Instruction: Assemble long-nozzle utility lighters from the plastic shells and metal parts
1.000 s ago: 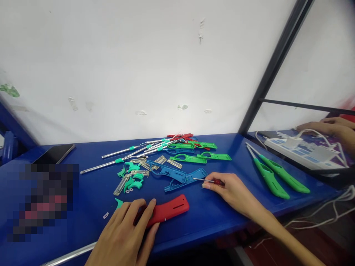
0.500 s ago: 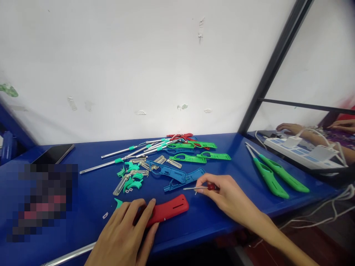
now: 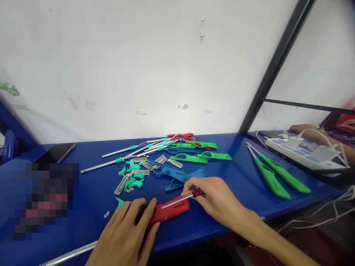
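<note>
Gripping a red lighter (image 3: 173,212) near the middle of the front edge of the blue surface (image 3: 88,199), our left hand (image 3: 124,232) curled its fingers over one end. A metal tube (image 3: 69,254) ran out from beside that hand toward the front left corner. Our right hand (image 3: 219,197) pinched a screwdriver (image 3: 180,200) by its red handle, with the shaft slanting over the lighter; we could not tell whether the tip touched it.

Just beyond, toward the back edge, we had two blue shells (image 3: 169,171), one partly over the other. Green trigger pieces (image 3: 135,183) and clear fuel tanks (image 3: 122,184) lay to their left, and open green shells (image 3: 191,158) lay farther back. Metal rods (image 3: 102,166) pointed from the pile toward the left edge. Two green lighters (image 3: 273,181) lay side by side near the right edge, well apart from our hands, and a phone (image 3: 57,153) rested near the back left corner.
</note>
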Available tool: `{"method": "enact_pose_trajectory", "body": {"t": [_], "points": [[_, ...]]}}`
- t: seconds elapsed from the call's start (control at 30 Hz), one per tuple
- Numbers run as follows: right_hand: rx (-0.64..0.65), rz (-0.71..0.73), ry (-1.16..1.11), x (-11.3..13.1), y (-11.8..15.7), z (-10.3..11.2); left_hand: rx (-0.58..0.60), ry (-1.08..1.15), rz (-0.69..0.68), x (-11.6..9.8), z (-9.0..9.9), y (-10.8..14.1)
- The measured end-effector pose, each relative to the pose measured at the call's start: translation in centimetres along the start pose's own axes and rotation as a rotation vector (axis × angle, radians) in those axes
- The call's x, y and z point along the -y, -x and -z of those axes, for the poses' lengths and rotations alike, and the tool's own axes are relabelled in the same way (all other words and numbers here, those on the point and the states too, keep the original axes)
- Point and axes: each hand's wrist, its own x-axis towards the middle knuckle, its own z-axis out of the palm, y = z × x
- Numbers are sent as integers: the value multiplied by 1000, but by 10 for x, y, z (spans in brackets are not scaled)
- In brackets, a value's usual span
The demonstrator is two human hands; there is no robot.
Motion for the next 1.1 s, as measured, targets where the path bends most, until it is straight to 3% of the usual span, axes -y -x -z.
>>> {"method": "enact_pose_trajectory", "body": {"t": [0.73,1.1], "points": [[49,89,149,0,5,-3,33,-5,-13,1,0,2],[50,0,49,1,3,-2,27,2,2,0,0,2]]}}
